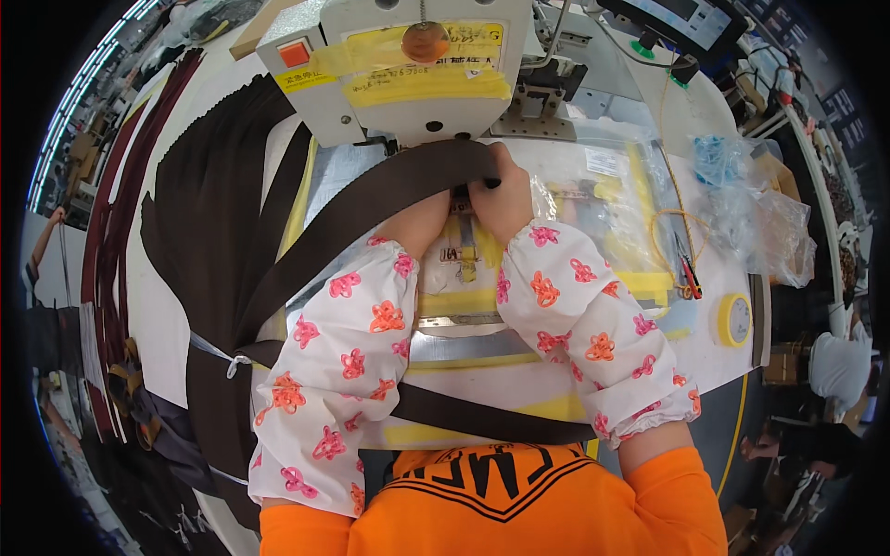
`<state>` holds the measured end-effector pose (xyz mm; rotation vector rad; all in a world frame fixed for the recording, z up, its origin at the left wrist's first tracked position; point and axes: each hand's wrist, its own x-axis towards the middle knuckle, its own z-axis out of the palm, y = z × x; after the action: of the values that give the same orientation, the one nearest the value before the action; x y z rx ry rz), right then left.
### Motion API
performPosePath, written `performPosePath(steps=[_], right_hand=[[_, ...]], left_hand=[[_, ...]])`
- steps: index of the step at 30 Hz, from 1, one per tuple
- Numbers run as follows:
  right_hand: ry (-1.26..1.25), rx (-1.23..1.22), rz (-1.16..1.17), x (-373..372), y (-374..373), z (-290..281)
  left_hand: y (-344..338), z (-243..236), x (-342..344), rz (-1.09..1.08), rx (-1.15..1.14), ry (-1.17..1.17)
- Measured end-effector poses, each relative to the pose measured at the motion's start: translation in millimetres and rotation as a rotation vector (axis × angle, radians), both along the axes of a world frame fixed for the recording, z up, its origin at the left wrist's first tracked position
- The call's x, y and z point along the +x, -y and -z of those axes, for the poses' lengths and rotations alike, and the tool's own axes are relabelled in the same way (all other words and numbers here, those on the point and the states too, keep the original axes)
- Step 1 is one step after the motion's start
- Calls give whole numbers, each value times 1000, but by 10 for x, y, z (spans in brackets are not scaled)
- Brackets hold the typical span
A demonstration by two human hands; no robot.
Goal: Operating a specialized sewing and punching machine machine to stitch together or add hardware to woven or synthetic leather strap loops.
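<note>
A long dark brown fabric strip (pixel 371 193) curves up from a thick bundle of similar strips (pixel 222 195) on the left to just below the head of a white machine (pixel 422 102). My right hand (pixel 505 196) is closed round the strip's end, fingers curled over its edge. Behind the strip, my left hand (pixel 422 225) reaches toward the machine; only its back and wrist show, and the fingers are hidden. Another dark strip (pixel 491 419) runs across the near table edge, below my forearms. A pale tie (pixel 230 357) gathers the bundle.
A metal plate (pixel 454 347) and yellow tape lie on the worktable. To the right are red-handled snips (pixel 688 276), a yellow tape roll (pixel 733 320) and clear plastic bags (pixel 769 227). A screen (pixel 681 20) stands at back right; maroon strips (pixel 120 232) hang at far left.
</note>
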<state>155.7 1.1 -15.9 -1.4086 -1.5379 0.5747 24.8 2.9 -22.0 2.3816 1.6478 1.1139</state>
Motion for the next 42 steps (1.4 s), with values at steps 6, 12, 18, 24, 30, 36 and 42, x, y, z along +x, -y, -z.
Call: performPosePath(steps=[6,12,18,24,30,36,42], right_hand=[[0,84,1,59,-181,154],[46,48,13,47,-212,149],[41,28,22,34,-206,135],[12,96,17,75,-214,184],[-198,-46,-28,132,-99,43],[-141,-55,-88,43,92,-18],[144,122,-358,332,191,115]], left_hand=[[131,-416,71,258,-41,-91],[43,-160,-203,309,103,-220],[25,-236,-224,315,-36,-296],[83,-282,-215,376,-33,-398],[98,-287,-284,454,-152,-283],[27,-458,-245,544,-55,-254],[41,-319,-261,508,-11,-309]])
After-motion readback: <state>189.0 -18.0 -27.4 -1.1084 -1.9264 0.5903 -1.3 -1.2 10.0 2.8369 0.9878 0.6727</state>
